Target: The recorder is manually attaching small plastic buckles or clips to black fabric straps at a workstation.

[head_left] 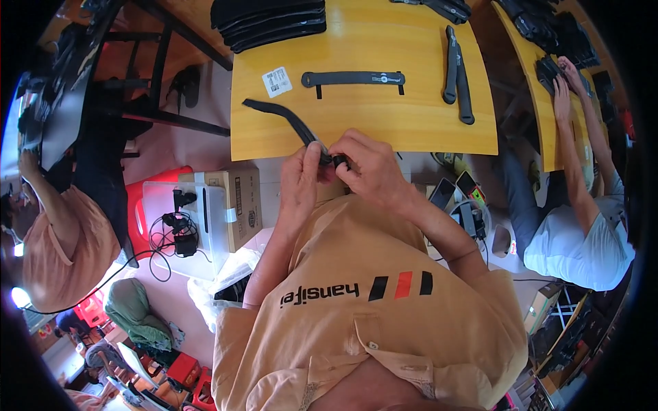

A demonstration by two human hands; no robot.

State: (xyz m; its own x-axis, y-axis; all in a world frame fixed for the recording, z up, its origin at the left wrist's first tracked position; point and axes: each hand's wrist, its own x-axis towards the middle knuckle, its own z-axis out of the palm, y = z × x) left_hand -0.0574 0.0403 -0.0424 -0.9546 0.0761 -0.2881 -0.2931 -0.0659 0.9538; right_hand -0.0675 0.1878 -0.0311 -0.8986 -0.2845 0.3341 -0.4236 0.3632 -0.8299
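Just past the near edge of the yellow table [384,123], both my hands work on one black strap [291,120]. My left hand [301,178] is closed on it, thumb on top. Its free end sticks out to the upper left over the tabletop. The fingers of my right hand [370,161] pinch a dark looped end of the strap close beside the left thumb. Farther off lies a flat black strap [353,79] with a light printed patch and two short tabs. A white label sheet [277,81] rests left of that strap.
A stack of folded black fabric pieces [269,24] sits at the far left of the table. Two more straps [458,75] lie at its right. A cardboard box [243,209] and coiled black cables [179,229] stand lower left. People work on both sides.
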